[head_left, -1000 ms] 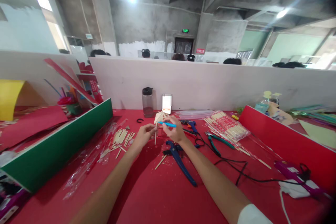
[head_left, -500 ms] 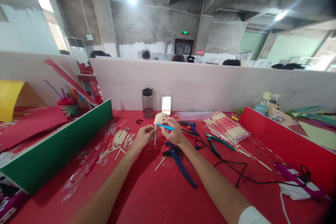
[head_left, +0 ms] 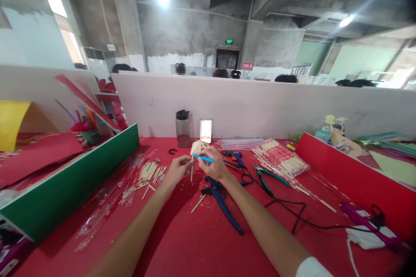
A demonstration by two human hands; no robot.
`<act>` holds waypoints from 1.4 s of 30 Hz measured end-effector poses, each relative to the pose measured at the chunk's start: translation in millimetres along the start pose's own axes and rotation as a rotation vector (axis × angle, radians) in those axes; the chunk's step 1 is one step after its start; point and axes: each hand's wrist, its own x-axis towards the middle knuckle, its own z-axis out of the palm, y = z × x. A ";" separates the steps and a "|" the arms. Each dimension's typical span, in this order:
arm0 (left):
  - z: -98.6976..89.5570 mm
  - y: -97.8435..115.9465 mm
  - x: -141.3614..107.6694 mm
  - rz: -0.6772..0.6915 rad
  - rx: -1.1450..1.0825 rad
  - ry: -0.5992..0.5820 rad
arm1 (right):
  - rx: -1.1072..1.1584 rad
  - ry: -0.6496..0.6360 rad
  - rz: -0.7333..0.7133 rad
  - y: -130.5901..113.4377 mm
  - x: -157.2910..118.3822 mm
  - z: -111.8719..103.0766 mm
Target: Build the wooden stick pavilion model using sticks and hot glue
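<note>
- While the red worktop (head_left: 182, 242) spreads before me, a blue cutter (head_left: 222, 203) lies there.
- My left hand (head_left: 178, 169) pinches a wooden stick (head_left: 191, 175) near the cutter.
- My right hand (head_left: 214, 163) grips a blue pen-like tool (head_left: 205, 159), tip at the stick.

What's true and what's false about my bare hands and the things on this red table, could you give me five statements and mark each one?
1. Your right hand holds a slim, bright-blue pen-like tool. True.
2. Your left hand holds nothing. False: it pinches a thin, pale wooden stick.
3. The clear grey bottle with a black lid stands left of the phone with a lit white screen. True.
4. The green-handled pliers lie left of your left hand. False: they lie right of your right hand.
5. Short, pale wooden pieces lie left of your left hand. True.
</note>
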 end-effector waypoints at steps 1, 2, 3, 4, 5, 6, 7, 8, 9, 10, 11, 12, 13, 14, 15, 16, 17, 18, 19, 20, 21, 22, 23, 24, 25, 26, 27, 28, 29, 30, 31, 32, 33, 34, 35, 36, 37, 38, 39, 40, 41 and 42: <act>0.0 0.1 -0.1 -0.001 0.000 -0.001 | -0.001 0.002 0.001 0.0 0.1 -0.1; 0.0 0.1 -0.1 -0.002 0.001 -0.004 | -0.001 0.007 0.004 0.1 0.2 -0.3; -0.1 -0.2 0.0 -0.003 0.000 -0.008 | -0.001 0.013 0.010 0.3 0.2 -0.5; -0.2 -0.6 0.3 -0.001 -0.001 -0.012 | -0.002 0.019 0.016 0.5 0.2 -0.8; -0.4 -1.1 0.5 0.002 -0.003 -0.015 | -0.003 0.023 0.020 0.6 0.2 -1.1; -0.5 -1.6 0.9 0.006 -0.006 -0.017 | -0.004 0.023 0.022 0.7 0.3 -1.4; -0.6 -1.9 1.2 0.008 -0.009 -0.019 | -0.004 0.018 0.021 0.6 0.4 -1.6; -0.6 -2.1 1.5 0.008 -0.012 -0.020 | -0.004 0.012 0.020 0.4 0.5 -1.7; -0.6 -2.1 1.6 0.006 -0.014 -0.018 | -0.004 0.005 0.019 0.1 0.7 -1.8; -0.4 -1.9 1.7 0.002 -0.014 -0.017 | -0.003 -0.001 0.019 -0.2 0.9 -1.7; -0.3 -1.5 1.7 -0.004 -0.014 -0.013 | -0.002 -0.005 0.019 -0.6 1.1 -1.6; -0.1 -0.9 1.5 -0.008 -0.013 -0.008 | -0.002 -0.007 0.019 -0.9 1.2 -1.4; 0.1 -0.4 1.3 -0.011 -0.013 -0.006 | -0.003 -0.009 0.019 -1.2 1.2 -1.1; 0.3 0.2 1.1 -0.013 -0.012 -0.005 | -0.004 -0.011 0.021 -1.3 1.1 -0.9; 0.3 0.7 0.8 -0.014 -0.011 -0.006 | -0.006 -0.016 0.025 -1.2 1.0 -0.6; 0.2 1.0 0.7 -0.011 -0.011 -0.007 | -0.007 -0.020 0.029 -1.0 0.7 -0.4; 0.1 1.3 0.7 -0.007 -0.008 -0.010 | -0.007 -0.022 0.034 -0.6 0.5 -0.4; -0.1 1.4 0.7 -0.003 -0.003 -0.015 | -0.009 -0.019 0.040 -0.1 0.4 -0.7; -0.4 1.4 0.8 0.002 0.003 -0.017 | -0.012 -0.011 0.044 0.4 0.4 -1.4; -0.7 1.3 1.0 0.006 0.010 -0.018 | -0.016 0.004 0.049 1.0 0.7 -2.7; -0.9 1.2 1.1 0.010 0.017 -0.015 | -0.019 0.023 0.053 1.4 1.5 -4.8; -1.1 0.9 1.2 0.013 0.022 -0.009 | -0.022 0.047 0.059 1.6 2.7 -7.9; -1.3 0.7 1.1 0.014 0.024 -0.002 | -0.023 0.072 0.067 1.5 4.3 -12.0; -1.5 0.4 1.0 0.014 0.024 0.004 | -0.025 0.096 0.079 1.0 6.4 -17.1; -1.7 0.1 0.6 0.016 0.023 0.009 | -0.028 0.121 0.092 0.1 8.7 -23.4; -1.9 0.0 0.1 0.017 0.024 0.008 | -0.036 0.143 0.108 -1.0 11.1 -30.6; -2.2 -0.1 -0.5 0.021 0.025 0.003 | -0.047 0.158 0.121 -2.2 13.2 -38.4; -2.6 -0.1 -1.2 0.028 0.027 -0.006 | -0.057 0.164 0.133 -3.2 14.6 -46.6; -3.0 0.0 -1.9 0.037 0.028 -0.017 | -0.061 0.156 0.142 -3.7 14.9 -54.8; -3.4 0.3 -2.6 0.047 0.030 -0.030 | -0.058 0.132 0.152 -3.5 13.6 -62.6; -3.7 0.8 -3.2 0.058 0.038 -0.044 | -0.055 0.090 0.162 -2.3 10.4 -69.4; -4.0 1.4 -3.7 0.070 0.049 -0.057 | -0.058 0.036 0.176 0.0 5.3 -74.9; -4.1 2.2 -4.1 0.082 0.065 -0.068 | -0.071 -0.046 0.189 3.6 -1.9 -78.9; -4.0 3.1 -4.5 0.092 0.082 -0.080 | -0.110 -0.117 0.209 8.3 -10.6 -81.1; -3.7 4.1 -4.8 0.101 0.098 -0.094 | -0.175 -0.181 0.232 13.7 -20.4 -81.8; -3.1 5.0 -5.2 0.107 0.107 -0.107 | -0.247 -0.234 0.253 19.7 -30.5 -81.0; -2.3 5.9 -5.6 0.110 0.112 -0.121 | -0.309 -0.283 0.278 25.6 -40.3 -79.2; -1.3 6.6 -6.0 0.110 0.115 -0.135 | -0.355 -0.316 0.303 31.3 -49.1 -76.8; -0.2 7.0 -6.3 0.109 0.117 -0.144 | -0.379 -0.350 0.314 36.2 -56.3 -74.3; 1.0 6.9 -6.5 0.107 0.117 -0.152 | -0.391 -0.373 0.320 40.1 -61.7 -71.9; 2.1 6.4 -6.6 0.105 0.118 -0.159 | -0.395 -0.386 0.326 42.9 -65.1 -70.1; 3.3 5.5 -6.6 0.105 0.117 -0.168 | -0.391 -0.391 0.329 44.4 -66.5 -68.8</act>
